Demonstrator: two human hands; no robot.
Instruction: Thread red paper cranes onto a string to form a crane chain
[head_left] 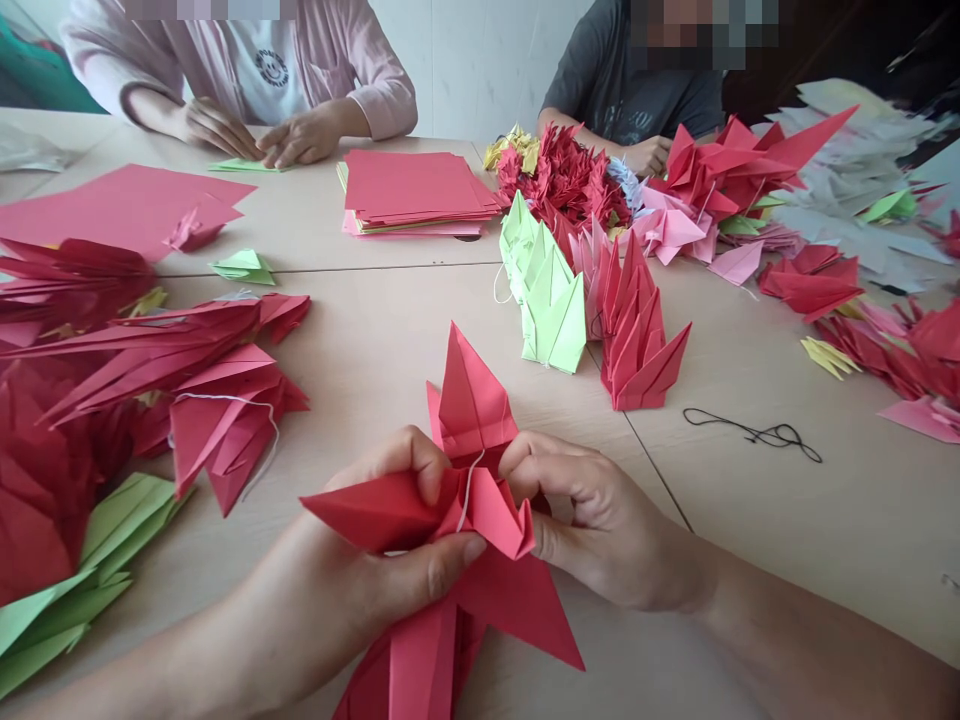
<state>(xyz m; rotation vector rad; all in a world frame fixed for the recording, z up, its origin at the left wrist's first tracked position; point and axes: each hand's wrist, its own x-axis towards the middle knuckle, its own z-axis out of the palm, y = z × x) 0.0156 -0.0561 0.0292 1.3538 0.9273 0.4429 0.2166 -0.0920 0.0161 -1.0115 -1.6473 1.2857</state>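
Observation:
Between my hands, just above the table, is a red folded-paper piece (517, 605) with several pointed petals. A white string (470, 490) runs across its middle. My left hand (375, 590) grips it from the left, thumb on top and index finger curled over a fold. From the right, my right hand (600, 510) pinches a small folded flap near the centre, its fingers bent and closed. The undersides of the piece and some fingertips are hidden. Beyond it stand a green folded-paper bundle (551, 310) and a red folded-paper bundle (637, 340).
Red paper bundles (157, 350) and green folded strips (97, 560) crowd the left. A stack of red sheets (412, 190) lies at the back, and more folded pieces (720, 180) pile up on the right. A black cord (757, 432) lies nearby. Two people sit opposite, one pressing green paper (244, 165).

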